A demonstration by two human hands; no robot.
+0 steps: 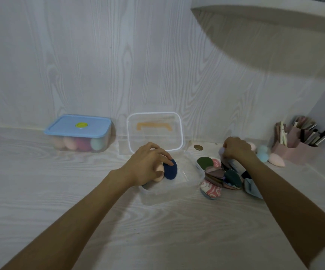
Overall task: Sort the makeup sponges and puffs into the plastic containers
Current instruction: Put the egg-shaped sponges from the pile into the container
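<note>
Sorting is proceeding mid-task: the left hand (pixel 148 164) is pinching a navy puff (pixel 170 170) into the open clear container (pixel 193 173), the right hand (pixel 235 149) is clasping another from the pile (pixel 222 176), likely transferring next.

- Pale wood-grain tabletop (pixel 60 201) carries everything.
- 10 o'clock: closed container (pixel 77 133), blue lid, sponges inside.
- Centre: open clear container (pixel 189 172); its lid (pixel 154 131) stands behind at 12 o'clock.
- 3 o'clock: heap of flat puffs (pixel 220 177), just beside the open container.
- 2 o'clock: loose sponges (pixel 276 159), then pink organiser (pixel 296 151) holding pens.
</note>
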